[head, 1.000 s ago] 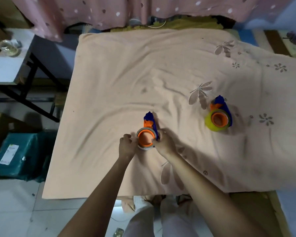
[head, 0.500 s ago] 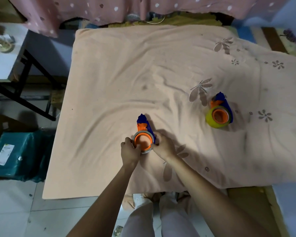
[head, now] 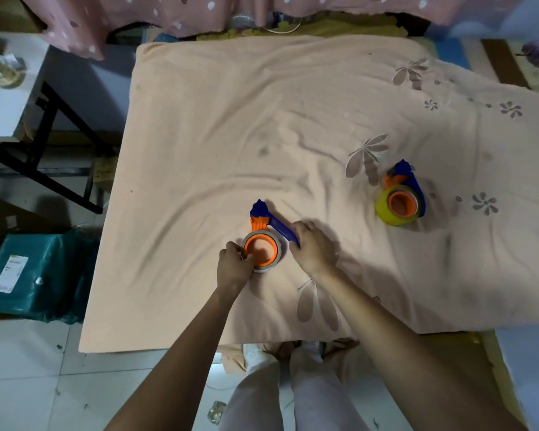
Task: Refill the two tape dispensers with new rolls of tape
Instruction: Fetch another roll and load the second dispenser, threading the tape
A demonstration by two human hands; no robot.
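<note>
Near the bed's (head: 175, 213) front edge: left hand (head: 233, 266) pinches tape roll (head: 262, 251); right hand (head: 312, 245) grips dispenser handle (head: 281, 229).

A home bedroom: a peach floral blanket (head: 293, 119), pink dotted bedding (head: 168, 10), tiled floor (head: 28, 384)

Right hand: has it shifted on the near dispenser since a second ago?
Yes. The right hand has slid away from the orange hub onto the blue handle, toward the leaf print side.
</note>
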